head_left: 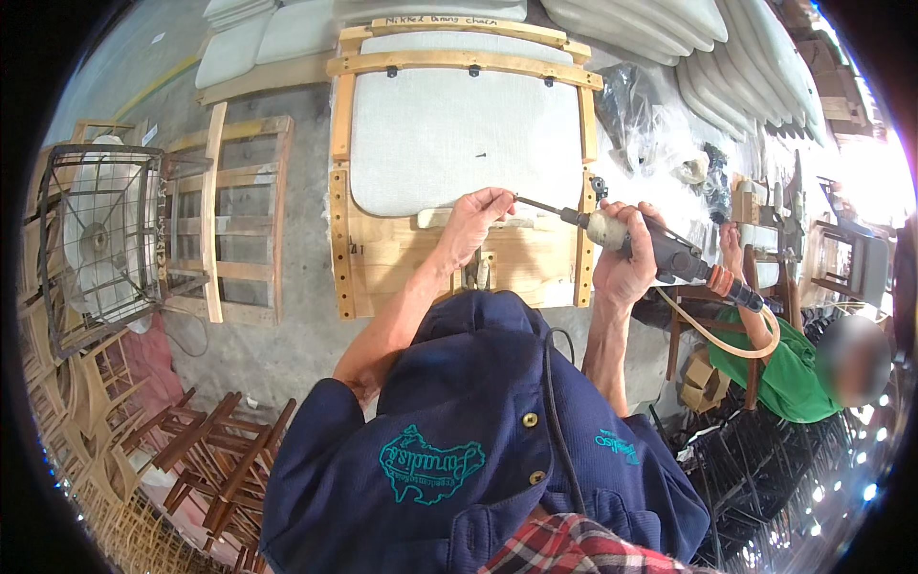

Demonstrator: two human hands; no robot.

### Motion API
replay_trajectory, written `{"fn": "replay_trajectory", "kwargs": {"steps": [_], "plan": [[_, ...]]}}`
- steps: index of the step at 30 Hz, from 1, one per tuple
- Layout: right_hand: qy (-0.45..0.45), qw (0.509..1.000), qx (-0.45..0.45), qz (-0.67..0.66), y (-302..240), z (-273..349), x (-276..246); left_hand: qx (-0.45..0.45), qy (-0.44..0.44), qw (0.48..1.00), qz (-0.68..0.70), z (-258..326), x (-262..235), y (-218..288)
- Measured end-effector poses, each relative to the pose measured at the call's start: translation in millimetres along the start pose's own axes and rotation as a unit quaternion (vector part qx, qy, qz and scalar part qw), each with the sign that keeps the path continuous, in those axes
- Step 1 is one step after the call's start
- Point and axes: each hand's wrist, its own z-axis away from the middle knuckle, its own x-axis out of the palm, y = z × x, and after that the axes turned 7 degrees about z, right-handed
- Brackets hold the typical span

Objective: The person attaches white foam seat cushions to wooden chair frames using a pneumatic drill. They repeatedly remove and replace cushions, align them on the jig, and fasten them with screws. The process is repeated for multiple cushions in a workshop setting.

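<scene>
My right hand (626, 251) grips an air screwdriver (660, 247), its long bit (540, 205) pointing left. At the tip of that bit, the fingers of my left hand (475, 218) are pinched together; whatever is between them is too small to make out. Below both hands lies a light grey upholstered chair seat (440, 120), set inside a wooden jig (339, 215) with a row of holes along each side. A small dark screw (481, 155) rests on the fabric. Black brackets (473, 71) sit along the jig's far crossbar. A pale wooden bar (435, 218) lies partly behind my left hand.
A hose (712, 337) trails from the tool toward a co-worker in a green shirt (765, 368) at the right. Stacked grey seats (660, 24) stand at the back. A caged fan (100, 234) and wooden pallet (244, 225) are left, with brown chair frames (220, 459) lower left.
</scene>
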Motion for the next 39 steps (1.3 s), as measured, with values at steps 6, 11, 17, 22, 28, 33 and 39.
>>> {"fn": "replay_trajectory", "kwargs": {"steps": [6,11,17,22,28,33,39], "plan": [[0.009,1.0,0.009,0.008,-9,10,-3,0.019,-0.009,1.0,0.021,12,1,1],[0.012,1.0,0.01,0.026,-17,23,-10,0.024,-0.038,0.998,-0.051,26,-3,6],[-0.016,1.0,-0.019,-0.001,-32,44,-21,-0.02,-0.101,0.988,-0.118,45,-5,13],[-0.046,0.997,-0.058,-0.014,-41,55,-23,-0.013,-0.146,0.989,0.012,51,5,10],[-0.098,0.989,-0.113,0.001,-33,31,-21,0.016,-0.036,0.999,-0.019,31,24,3],[-0.089,0.986,-0.14,-0.006,-23,5,-11,-0.001,0.092,0.983,-0.161,3,12,4],[-0.053,0.99,-0.129,0.025,-23,-1,-13,0.263,0.063,0.696,-0.665,-29,-9,-25]]}}
